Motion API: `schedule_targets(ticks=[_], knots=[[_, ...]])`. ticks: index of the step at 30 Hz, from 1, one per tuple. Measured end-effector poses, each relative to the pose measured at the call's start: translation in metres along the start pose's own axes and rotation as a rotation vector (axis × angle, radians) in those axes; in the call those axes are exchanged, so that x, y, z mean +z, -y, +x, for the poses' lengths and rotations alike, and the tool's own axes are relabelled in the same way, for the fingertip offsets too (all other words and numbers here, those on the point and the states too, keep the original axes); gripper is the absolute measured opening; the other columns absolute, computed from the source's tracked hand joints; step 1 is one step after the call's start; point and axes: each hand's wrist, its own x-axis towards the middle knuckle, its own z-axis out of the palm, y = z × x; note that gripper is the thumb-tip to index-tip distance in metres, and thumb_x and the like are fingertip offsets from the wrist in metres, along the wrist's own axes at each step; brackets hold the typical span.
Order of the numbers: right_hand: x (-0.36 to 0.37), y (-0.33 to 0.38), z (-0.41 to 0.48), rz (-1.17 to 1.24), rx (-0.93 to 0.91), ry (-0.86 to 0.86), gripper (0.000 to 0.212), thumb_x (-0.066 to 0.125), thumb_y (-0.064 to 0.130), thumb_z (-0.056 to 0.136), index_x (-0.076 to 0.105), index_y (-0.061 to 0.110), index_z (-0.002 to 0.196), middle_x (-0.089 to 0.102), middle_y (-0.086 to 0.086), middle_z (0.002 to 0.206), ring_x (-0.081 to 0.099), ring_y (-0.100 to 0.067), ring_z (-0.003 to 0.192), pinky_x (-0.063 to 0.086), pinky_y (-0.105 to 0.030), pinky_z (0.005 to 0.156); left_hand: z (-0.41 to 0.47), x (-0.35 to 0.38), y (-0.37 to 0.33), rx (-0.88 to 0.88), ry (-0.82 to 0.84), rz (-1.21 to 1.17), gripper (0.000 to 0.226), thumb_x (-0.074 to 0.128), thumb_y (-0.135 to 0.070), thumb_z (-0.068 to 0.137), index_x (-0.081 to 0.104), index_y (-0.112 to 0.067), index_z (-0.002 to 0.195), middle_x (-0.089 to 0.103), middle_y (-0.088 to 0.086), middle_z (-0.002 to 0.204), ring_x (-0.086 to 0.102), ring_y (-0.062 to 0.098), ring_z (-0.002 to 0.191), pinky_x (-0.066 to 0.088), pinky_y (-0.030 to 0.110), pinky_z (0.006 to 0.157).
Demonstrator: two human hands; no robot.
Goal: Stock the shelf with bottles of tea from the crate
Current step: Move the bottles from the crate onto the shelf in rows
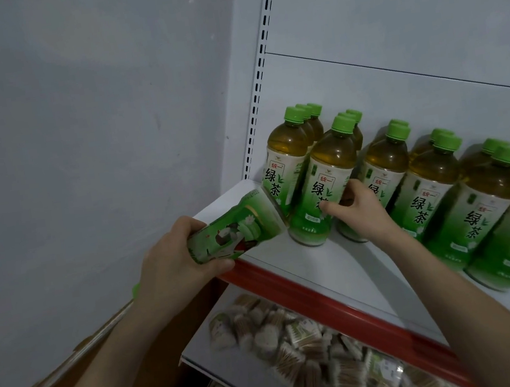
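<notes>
Several green-capped tea bottles point(389, 170) stand in rows on the white shelf point(336, 267) with its red front strip. My left hand point(172, 264) grips a green-labelled tea bottle point(238, 227), tilted with its base toward the shelf's left end, above the front edge. My right hand point(358, 209) reaches between two front bottles, its thumb touching the label of the front bottle point(320, 185) of the second row. Its fingers curl round the lower part of the bottle behind it, which is mostly hidden.
A lower shelf point(196, 355) holds several packets of small wooden sticks point(297, 342). A brown cardboard edge point(75, 360) runs along the lower left. The grey wall is at left, and a slotted upright point(257, 77) marks the shelf's left corner.
</notes>
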Motion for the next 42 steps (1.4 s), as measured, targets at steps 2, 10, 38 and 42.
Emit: schedule_targets(ticks=[2, 10, 38, 42], knots=[[-0.001, 0.001, 0.000, 0.012, 0.005, 0.009, 0.043, 0.067, 0.013, 0.080, 0.050, 0.006, 0.119, 0.059, -0.004, 0.115, 0.054, -0.013, 0.100, 0.044, -0.026, 0.084, 0.000, -0.001, -0.001, 0.000, 0.000, -0.001, 0.058, 0.069, -0.050, 0.048, 0.048, -0.027, 0.096, 0.056, -0.015, 0.089, 0.060, 0.020, 0.077, 0.054, 0.047, 0.067], [-0.023, 0.018, -0.024, -0.047, -0.003, -0.036, 0.023, 0.064, 0.035, 0.081, 0.065, 0.017, 0.095, 0.068, -0.001, 0.093, 0.063, -0.011, 0.085, 0.050, -0.024, 0.075, 0.003, -0.001, -0.015, 0.098, 0.009, 0.065, 0.064, 0.060, -0.064, 0.040, 0.045, -0.031, 0.092, 0.058, -0.008, 0.088, 0.056, 0.018, 0.082, 0.046, 0.035, 0.068], [-0.061, -0.004, -0.109, 0.535, 0.257, -0.144, 0.063, 0.080, 0.059, 0.040, 0.065, 0.037, 0.097, 0.057, -0.005, 0.126, 0.062, -0.023, 0.105, 0.056, -0.039, 0.079, 0.022, 0.090, -0.114, 0.033, 0.236, -0.955, 0.057, 0.068, -0.020, 0.074, 0.043, -0.025, 0.126, 0.065, 0.005, 0.112, 0.065, 0.025, 0.101, 0.053, 0.051, 0.083], [-0.071, 0.001, -0.111, 0.334, 0.226, -0.027, 0.056, 0.080, 0.053, 0.054, 0.062, 0.031, 0.102, 0.060, 0.001, 0.118, 0.057, -0.019, 0.112, 0.048, -0.041, 0.096, 0.025, 0.090, -0.115, 0.066, 0.236, -0.964, 0.060, 0.071, -0.015, 0.073, 0.044, -0.023, 0.125, 0.064, 0.010, 0.108, 0.064, 0.033, 0.098, 0.056, 0.048, 0.075]])
